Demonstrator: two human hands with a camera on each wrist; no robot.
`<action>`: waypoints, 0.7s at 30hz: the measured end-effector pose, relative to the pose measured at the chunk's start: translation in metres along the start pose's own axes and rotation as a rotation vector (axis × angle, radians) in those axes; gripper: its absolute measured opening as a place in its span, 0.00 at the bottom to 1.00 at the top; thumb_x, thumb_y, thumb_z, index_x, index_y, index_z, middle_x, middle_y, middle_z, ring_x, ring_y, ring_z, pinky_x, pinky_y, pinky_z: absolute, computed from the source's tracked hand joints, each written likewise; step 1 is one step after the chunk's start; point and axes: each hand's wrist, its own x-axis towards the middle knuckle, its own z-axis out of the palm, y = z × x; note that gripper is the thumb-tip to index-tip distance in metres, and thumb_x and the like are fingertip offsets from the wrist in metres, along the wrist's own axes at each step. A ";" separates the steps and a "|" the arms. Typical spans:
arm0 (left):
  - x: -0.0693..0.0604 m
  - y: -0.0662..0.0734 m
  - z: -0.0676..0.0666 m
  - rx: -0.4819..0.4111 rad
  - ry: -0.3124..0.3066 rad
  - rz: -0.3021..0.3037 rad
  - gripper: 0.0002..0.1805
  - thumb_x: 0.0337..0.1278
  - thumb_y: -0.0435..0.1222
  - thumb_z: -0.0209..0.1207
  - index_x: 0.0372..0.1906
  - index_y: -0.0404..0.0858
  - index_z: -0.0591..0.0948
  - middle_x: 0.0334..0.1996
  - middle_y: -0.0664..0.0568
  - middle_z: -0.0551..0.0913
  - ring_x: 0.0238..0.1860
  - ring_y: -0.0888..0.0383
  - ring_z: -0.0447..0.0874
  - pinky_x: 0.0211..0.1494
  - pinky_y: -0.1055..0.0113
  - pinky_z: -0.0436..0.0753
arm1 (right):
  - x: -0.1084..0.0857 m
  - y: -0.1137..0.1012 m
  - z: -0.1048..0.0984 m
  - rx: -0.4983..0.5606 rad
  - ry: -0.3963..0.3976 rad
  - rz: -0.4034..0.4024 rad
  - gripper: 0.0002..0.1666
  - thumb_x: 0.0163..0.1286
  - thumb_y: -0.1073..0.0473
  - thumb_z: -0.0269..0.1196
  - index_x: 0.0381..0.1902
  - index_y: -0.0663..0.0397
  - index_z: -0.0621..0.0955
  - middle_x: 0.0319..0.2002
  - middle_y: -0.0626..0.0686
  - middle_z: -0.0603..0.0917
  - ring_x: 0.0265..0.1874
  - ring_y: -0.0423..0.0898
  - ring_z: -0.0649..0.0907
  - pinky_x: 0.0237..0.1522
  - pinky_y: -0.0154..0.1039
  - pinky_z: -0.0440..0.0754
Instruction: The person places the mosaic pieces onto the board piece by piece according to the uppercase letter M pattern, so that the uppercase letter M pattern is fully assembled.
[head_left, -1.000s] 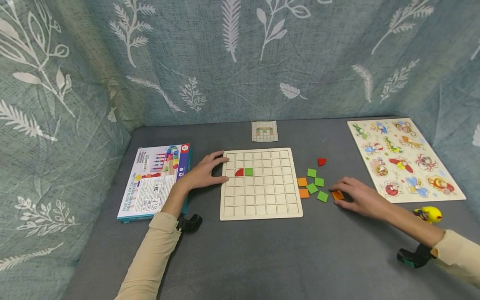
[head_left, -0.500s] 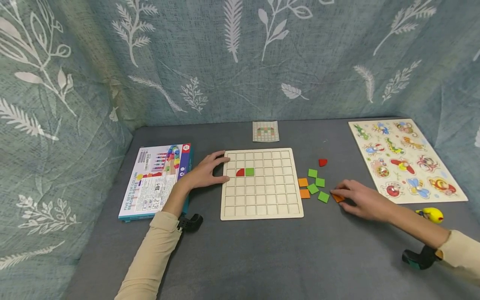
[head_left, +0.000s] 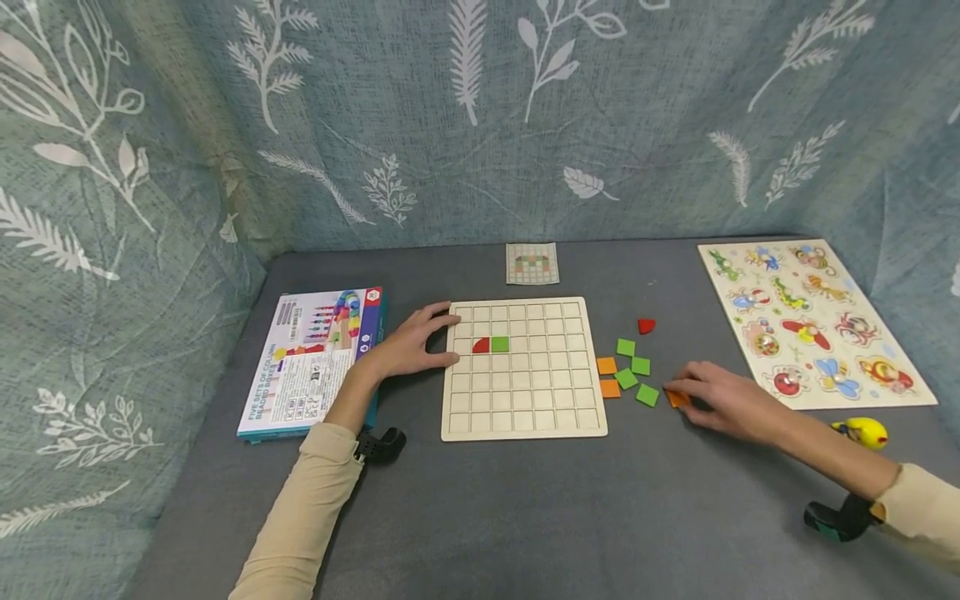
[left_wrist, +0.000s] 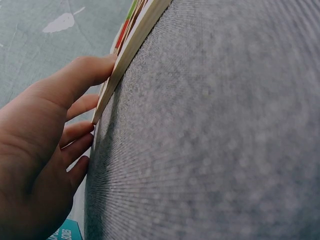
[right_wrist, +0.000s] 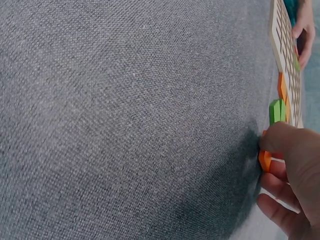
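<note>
Orange tile (head_left: pixel 678 399), pinched between the thumb and fingers of the right hand (head_left: pixel 727 406), sits in the head view just past 3 o'clock of the grid board (head_left: pixel 551 421). That hand comes in from 4 o'clock, low over the table. The left hand (head_left: pixel 408 343) is at 9 o'clock of the board, thumb and fingers spread, tips touching the board's edge without clasping it. On the board I count two pieces toward 10 o'clock: one red wedge (head_left: pixel 481 345) and one green tile (head_left: pixel 500 344), side by side. Off the board, around 3 o'clock, lie four loose green tiles (head_left: pixel 641 366) and two loose orange tiles (head_left: pixel 611 388); a second red wedge (head_left: pixel 646 326) lies nearer 2 o'clock. One pattern card (head_left: pixel 532 263) is at 12, one printed box (head_left: pixel 307 367) at 9, and toward 3, farther out, one animal board (head_left: pixel 813 329) with twelve figures and one yellow toy (head_left: pixel 862 432). Grey cloth (head_left: pixel 525 517) covers the table; a teal curtain (head_left: pixel 480 175) with white leaf prints hangs behind.

In the left wrist view, the hand reaches in from 8 o'clock, thumb against the board's rim, other fingers extended. Grey cloth fills the right side.

In the right wrist view, the hand enters from 4 o'clock, thumb pressing the tile; the board is toward 1 o'clock. Whether the tile touches the cloth, I cannot tell.
</note>
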 end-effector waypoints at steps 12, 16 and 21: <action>0.000 -0.001 0.001 0.003 -0.002 -0.001 0.38 0.61 0.47 0.62 0.73 0.41 0.64 0.77 0.44 0.51 0.77 0.39 0.46 0.72 0.36 0.58 | 0.000 -0.002 -0.003 -0.005 0.063 0.039 0.21 0.51 0.62 0.73 0.46 0.54 0.85 0.36 0.44 0.78 0.33 0.34 0.74 0.33 0.35 0.78; 0.000 -0.001 0.001 0.008 0.000 0.001 0.38 0.60 0.48 0.62 0.73 0.41 0.64 0.77 0.44 0.51 0.77 0.39 0.46 0.72 0.36 0.58 | 0.002 -0.002 -0.003 0.015 0.087 0.003 0.21 0.50 0.64 0.73 0.46 0.56 0.84 0.36 0.44 0.79 0.33 0.35 0.75 0.33 0.35 0.77; 0.000 -0.002 0.001 0.008 0.005 0.003 0.38 0.60 0.48 0.62 0.73 0.41 0.65 0.77 0.44 0.51 0.77 0.39 0.47 0.72 0.36 0.58 | 0.003 -0.002 -0.003 0.028 0.093 0.004 0.22 0.50 0.64 0.73 0.46 0.56 0.84 0.37 0.45 0.80 0.34 0.35 0.76 0.34 0.35 0.78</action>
